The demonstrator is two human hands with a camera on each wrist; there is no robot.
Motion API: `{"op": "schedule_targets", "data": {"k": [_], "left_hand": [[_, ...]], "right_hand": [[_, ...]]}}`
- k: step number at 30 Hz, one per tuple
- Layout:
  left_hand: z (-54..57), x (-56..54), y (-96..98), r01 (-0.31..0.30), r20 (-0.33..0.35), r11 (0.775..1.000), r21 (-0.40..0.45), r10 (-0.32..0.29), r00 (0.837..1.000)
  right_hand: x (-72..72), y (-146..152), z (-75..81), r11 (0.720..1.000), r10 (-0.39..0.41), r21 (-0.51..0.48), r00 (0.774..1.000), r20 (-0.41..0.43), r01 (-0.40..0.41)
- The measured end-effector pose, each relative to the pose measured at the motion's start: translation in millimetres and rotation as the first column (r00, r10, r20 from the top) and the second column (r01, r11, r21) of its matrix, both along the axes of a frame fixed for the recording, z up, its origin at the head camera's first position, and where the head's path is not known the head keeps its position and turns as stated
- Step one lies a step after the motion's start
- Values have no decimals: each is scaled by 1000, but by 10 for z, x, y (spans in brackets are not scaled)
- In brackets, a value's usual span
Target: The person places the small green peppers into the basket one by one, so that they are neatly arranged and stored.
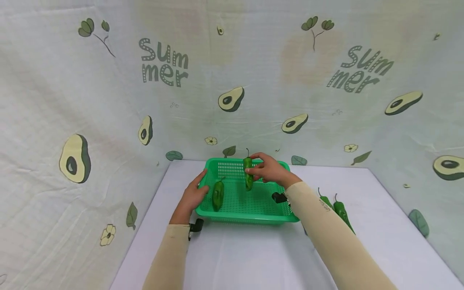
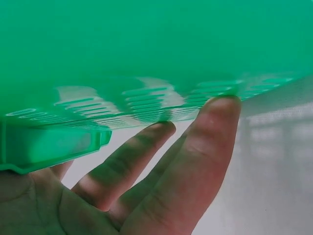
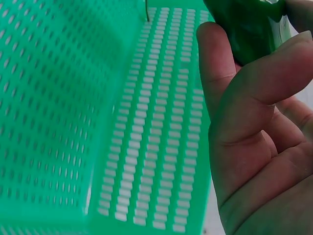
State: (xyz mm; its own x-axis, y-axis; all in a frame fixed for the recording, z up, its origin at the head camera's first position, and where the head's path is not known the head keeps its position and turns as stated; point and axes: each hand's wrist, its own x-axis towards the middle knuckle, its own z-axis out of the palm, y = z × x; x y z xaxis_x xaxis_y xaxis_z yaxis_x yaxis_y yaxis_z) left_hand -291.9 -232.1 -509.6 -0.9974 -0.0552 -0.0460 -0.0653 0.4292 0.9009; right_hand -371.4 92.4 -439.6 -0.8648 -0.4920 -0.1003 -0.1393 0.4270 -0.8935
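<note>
My right hand [image 1: 270, 168] pinches a long green chili pepper [image 1: 248, 183] between thumb and fingers, upright with its stem on top, over the back middle of a green plastic basket [image 1: 246, 218]. The right wrist view shows the glossy pepper [image 3: 249, 29] in the fingers, with the slotted basket wall behind. At the basket's left side, my left hand [image 1: 193, 195] holds the rim, thumb over it. From below, the left wrist view has fingers [image 2: 205, 142] reaching to the outer wall. Another green chili pepper [image 1: 218, 196] lies on the left of the basket floor.
Two more green chili peppers, one [image 1: 326, 201] partly hidden by the right sleeve and one [image 1: 341, 211] beside it, lie on the white table [image 1: 246, 257] to the right. A patterned cloth [image 1: 261, 72] hangs behind the table and along both sides.
</note>
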Motion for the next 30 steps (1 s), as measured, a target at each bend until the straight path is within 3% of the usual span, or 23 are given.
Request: {"op": "schedule_targets", "data": {"k": [13,30], "left_hand": [[-39,-26,-7,-13,-16,1000,8,13,1000],[-12,-38,19,-21,-18,1000,-5,21,1000]], "right_hand": [[-108,-481,-178,997,69,-23,996,59,-68],[-220,-716,-373,987,160,-36,984,81,-157]]}}
